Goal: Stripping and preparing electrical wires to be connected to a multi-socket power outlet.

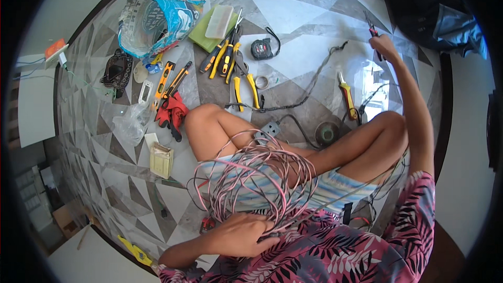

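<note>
My right hand (386,47) is stretched out at the upper right, closed on a pink-and-black handled hand tool (374,31) with a slim metal end. My left hand (247,235) is low in the middle, curled round a loose tangle of pink and grey cable (251,178) lying over my crossed legs. A red-and-yellow handled cutter (346,97) lies on the floor below my right hand, beside dark cords. A green socket block with a cord (267,132) sits by my shins, and a dark round object (326,134) lies to its right.
Several yellow-and-black tools (225,60), a tape measure (261,49), a green organizer (204,36) and a torn blue bag (149,23) lie ahead. A red-black glove (173,110) and cream electrical box (161,160) are at my left. A black backpack (429,15) is top right.
</note>
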### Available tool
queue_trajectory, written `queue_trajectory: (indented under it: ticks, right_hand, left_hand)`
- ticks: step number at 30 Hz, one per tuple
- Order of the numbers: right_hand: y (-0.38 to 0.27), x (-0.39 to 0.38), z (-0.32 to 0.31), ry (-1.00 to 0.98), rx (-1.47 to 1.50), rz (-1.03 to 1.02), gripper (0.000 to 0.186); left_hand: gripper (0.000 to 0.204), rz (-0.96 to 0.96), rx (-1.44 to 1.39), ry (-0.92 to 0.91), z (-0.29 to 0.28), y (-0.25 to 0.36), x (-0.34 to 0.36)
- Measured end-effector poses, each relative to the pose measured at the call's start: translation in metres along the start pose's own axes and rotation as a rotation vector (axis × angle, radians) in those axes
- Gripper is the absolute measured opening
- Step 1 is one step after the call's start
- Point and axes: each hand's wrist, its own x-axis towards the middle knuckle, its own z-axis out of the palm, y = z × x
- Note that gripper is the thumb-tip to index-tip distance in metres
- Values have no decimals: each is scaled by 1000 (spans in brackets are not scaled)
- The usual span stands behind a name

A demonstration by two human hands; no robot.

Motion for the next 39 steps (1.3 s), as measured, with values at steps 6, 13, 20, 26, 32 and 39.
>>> queue_trajectory:
  ticks: [6,13,20,26,32,39]
  right_hand:
    - [-2,-243,-54,-212,1053,-293,52]
    - [-17,-451,1,-771,1375,-34,68]
    - [-28,-498,84,-1231,1525,-116,48]
    - [-46,-496,85,-734,1251,-270,24]
    - [-46,-493,88,-912,1177,-297,22]
    - [-50,-498,104,-879,1242,-194,30]
  left_hand:
    - [29,-32,-192,107,-12,6,-2]
    - [21,44,-580,390,-26,7,20]
    - [19,148,-497,502,-31,11,24]
    - [21,225,-531,551,-26,7,23]
    - [21,180,-480,597,-20,6,22]
    - [19,156,-406,628,-14,7,24]
